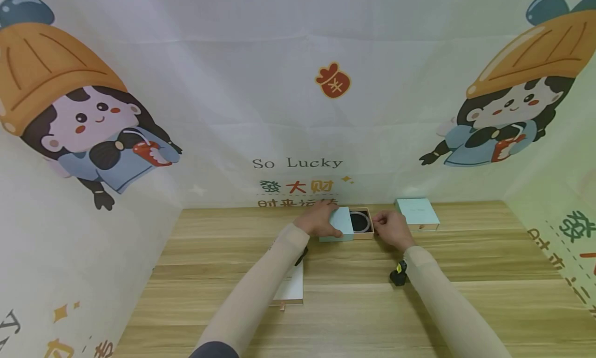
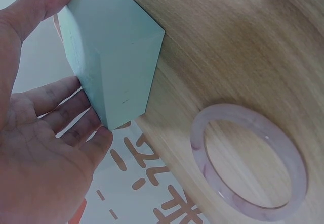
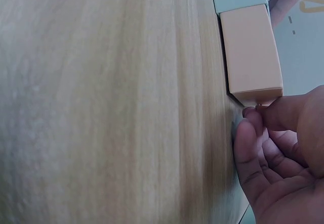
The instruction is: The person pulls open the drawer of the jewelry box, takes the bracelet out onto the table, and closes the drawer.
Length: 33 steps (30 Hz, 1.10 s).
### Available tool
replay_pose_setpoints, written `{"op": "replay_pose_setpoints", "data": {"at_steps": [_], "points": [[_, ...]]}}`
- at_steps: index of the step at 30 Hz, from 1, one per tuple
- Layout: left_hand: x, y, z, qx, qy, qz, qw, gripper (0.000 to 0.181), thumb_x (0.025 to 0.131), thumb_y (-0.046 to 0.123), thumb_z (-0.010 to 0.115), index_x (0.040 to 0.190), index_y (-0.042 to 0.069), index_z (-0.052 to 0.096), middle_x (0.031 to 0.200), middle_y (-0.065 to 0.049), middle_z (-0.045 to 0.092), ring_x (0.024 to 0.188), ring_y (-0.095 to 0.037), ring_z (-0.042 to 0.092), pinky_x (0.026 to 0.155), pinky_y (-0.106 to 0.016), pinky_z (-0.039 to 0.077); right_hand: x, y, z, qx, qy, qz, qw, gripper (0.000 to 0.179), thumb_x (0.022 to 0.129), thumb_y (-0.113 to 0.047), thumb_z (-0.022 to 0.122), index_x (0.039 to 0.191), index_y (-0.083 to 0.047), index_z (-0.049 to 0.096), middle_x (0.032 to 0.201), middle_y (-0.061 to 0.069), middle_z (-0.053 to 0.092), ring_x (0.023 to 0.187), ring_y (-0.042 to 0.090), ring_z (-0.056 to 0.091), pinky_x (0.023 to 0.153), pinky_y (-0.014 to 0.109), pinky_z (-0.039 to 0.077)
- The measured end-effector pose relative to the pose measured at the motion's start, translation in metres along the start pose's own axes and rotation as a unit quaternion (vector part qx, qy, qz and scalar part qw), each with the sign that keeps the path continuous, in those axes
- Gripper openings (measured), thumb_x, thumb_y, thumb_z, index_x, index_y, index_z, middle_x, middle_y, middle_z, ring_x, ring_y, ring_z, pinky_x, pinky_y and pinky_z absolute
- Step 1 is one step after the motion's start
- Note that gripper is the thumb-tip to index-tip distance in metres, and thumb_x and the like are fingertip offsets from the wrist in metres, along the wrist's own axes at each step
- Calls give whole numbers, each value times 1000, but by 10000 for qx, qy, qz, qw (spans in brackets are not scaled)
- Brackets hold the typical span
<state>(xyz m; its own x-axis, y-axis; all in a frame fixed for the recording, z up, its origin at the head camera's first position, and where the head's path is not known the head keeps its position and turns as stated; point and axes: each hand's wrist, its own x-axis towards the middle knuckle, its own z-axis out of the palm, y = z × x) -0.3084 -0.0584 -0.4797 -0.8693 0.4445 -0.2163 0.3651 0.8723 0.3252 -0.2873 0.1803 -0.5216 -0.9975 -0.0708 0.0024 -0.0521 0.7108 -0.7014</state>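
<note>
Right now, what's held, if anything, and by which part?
Left grip holds the mint sleeve across its near and far edges; right grip pinches the small tab on the end of the drawer.

Left hand (image 1: 320, 220): half-open box (image 1: 344, 224) blocks its right; bangle (image 2: 198, 138) lies near; backdrop (image 1: 223, 166) rises beyond.
Right hand (image 1: 393, 228): half-open box at its left; closed box (image 1: 416, 211) just beyond, rightward.
Tabletop (image 1: 346, 275): passable between the forearms, nearside of both hands.
</note>
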Motion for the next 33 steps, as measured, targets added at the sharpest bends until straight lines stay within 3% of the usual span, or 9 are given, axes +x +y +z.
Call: {"op": "replay_pose_setpoints", "data": {"at_steps": [13, 33], "points": [[-2, 0, -3, -95, -44, 27, 9999, 86, 88, 44, 78, 158, 14, 39, 169, -7, 29, 157, -30, 25, 127, -44, 30, 0, 0, -2, 57, -102, 184, 9998, 19, 100, -8, 55, 103, 4, 70, 92, 17, 71, 73, 18, 59, 62, 24, 46], [-3, 0, -4, -175, -85, 57, 9998, 86, 88, 44, 78, 158, 13, 39, 170, -8, 28, 158, -31, 22, 129, -45, 27, -2, -2, -10, -44, -197, 151, 9997, 24, 100, -8, 52, 108, 7, 69, 97, 21, 70, 76, 21, 60, 64, 28, 49]]}}
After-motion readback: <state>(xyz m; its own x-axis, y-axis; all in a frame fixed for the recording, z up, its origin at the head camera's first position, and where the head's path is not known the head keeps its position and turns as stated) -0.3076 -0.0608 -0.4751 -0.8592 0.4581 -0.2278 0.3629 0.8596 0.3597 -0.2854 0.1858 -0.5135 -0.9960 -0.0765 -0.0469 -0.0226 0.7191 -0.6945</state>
